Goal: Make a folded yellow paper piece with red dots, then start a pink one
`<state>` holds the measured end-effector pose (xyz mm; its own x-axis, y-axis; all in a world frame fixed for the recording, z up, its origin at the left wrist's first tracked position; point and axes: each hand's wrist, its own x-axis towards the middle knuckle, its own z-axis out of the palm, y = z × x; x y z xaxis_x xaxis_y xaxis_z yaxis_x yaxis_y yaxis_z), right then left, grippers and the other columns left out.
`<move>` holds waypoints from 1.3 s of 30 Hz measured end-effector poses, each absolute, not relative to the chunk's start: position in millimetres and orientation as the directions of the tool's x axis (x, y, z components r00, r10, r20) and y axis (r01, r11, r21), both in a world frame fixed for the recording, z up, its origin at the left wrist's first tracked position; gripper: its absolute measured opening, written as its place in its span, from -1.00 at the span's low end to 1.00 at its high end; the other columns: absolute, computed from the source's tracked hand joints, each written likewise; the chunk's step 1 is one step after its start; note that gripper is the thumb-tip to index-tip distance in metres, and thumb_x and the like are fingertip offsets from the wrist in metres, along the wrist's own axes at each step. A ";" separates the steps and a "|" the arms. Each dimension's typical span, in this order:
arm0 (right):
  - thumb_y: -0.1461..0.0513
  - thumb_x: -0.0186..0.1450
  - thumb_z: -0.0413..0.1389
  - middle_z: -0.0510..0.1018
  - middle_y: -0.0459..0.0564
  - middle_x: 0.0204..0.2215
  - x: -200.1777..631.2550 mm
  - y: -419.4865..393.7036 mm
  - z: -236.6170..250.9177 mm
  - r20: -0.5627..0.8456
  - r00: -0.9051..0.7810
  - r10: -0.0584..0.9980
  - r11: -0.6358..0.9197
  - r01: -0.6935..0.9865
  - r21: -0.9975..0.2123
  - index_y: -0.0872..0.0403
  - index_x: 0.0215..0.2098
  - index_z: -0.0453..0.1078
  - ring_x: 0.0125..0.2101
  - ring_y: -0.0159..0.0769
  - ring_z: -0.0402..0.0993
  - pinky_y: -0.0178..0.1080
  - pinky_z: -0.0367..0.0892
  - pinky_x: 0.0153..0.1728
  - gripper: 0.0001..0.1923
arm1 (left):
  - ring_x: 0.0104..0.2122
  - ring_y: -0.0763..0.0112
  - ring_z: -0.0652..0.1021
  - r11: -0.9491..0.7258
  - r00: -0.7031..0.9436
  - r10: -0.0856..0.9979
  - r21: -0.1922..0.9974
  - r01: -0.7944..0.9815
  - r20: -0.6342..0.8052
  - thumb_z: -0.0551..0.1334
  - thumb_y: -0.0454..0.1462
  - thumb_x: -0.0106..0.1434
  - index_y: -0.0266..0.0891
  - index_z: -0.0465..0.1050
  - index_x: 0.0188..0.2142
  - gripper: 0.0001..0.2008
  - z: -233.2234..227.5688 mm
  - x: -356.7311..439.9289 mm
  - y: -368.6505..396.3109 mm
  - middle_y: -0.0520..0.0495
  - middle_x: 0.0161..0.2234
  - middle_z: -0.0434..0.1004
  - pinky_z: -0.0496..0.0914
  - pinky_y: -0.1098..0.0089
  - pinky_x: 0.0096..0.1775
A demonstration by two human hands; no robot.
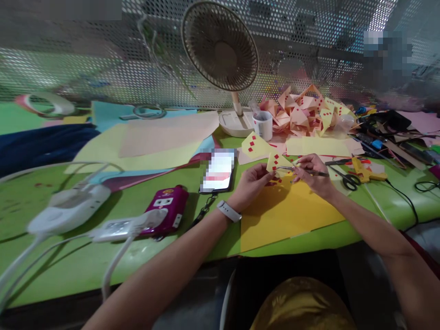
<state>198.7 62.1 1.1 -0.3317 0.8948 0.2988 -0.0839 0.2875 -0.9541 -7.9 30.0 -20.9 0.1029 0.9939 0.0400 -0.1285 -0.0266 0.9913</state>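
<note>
My left hand pinches a small folded yellow paper piece with red squares on it, held above an orange-yellow sheet on the green table. My right hand grips a thin metal tool, which looks like tweezers, with its tip touching the paper piece. A white watch band sits on my left wrist.
A desk fan stands at the back, a white cup beside it. Folded pink and yellow paper pieces pile at back right. Scissors, a yellow glue gun, a phone, a magenta device and white cables lie around.
</note>
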 end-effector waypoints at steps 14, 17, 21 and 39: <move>-0.06 0.14 0.32 0.46 -0.26 -0.54 198.2 62.5 5.2 0.289 -0.326 0.900 0.281 -0.071 -0.957 0.00 -0.24 0.20 -0.59 -0.41 0.52 -0.29 0.46 -0.48 -0.51 | -0.25 0.30 0.65 -0.005 0.117 0.993 0.992 -0.123 0.019 0.41 -0.03 0.14 -0.25 0.46 -0.19 -0.61 -15.3 -6.9 26.6 -0.11 -0.24 0.64 0.52 0.34 -0.23; -0.05 0.15 0.32 0.46 -0.26 -0.54 198.6 62.8 5.2 0.298 -0.321 0.899 0.290 -0.071 -0.954 0.00 -0.24 0.21 -0.58 -0.41 0.52 -0.30 0.45 -0.47 -0.52 | -0.23 0.28 0.65 0.006 0.116 0.993 0.992 -0.129 0.009 0.38 -0.04 0.18 -0.25 0.47 -0.17 -0.63 -14.1 -6.9 25.8 -0.14 -0.21 0.64 0.53 0.33 -0.22; -0.04 0.15 0.33 0.47 -0.25 -0.53 198.8 63.0 5.3 0.305 -0.318 0.898 0.291 -0.092 -0.952 0.01 -0.24 0.21 -0.59 -0.42 0.52 -0.32 0.44 -0.48 -0.53 | -0.23 0.27 0.65 0.023 0.107 0.994 0.987 -0.161 -0.006 0.37 -0.04 0.19 -0.24 0.48 -0.20 -0.66 -13.2 -7.3 25.4 -0.11 -0.21 0.63 0.56 0.28 -0.18; -0.04 0.08 0.38 0.50 -0.29 -0.60 200.5 69.0 9.7 0.223 -0.281 0.933 0.181 -0.167 -0.969 0.01 -0.28 0.22 -0.62 -0.43 0.50 -0.32 0.47 -0.47 -0.49 | -0.28 0.33 0.66 0.009 0.108 0.994 0.981 -0.196 0.013 0.37 -0.04 0.19 -0.24 0.48 -0.21 -0.66 -17.9 -8.3 27.0 -0.06 -0.29 0.62 0.56 0.30 -0.13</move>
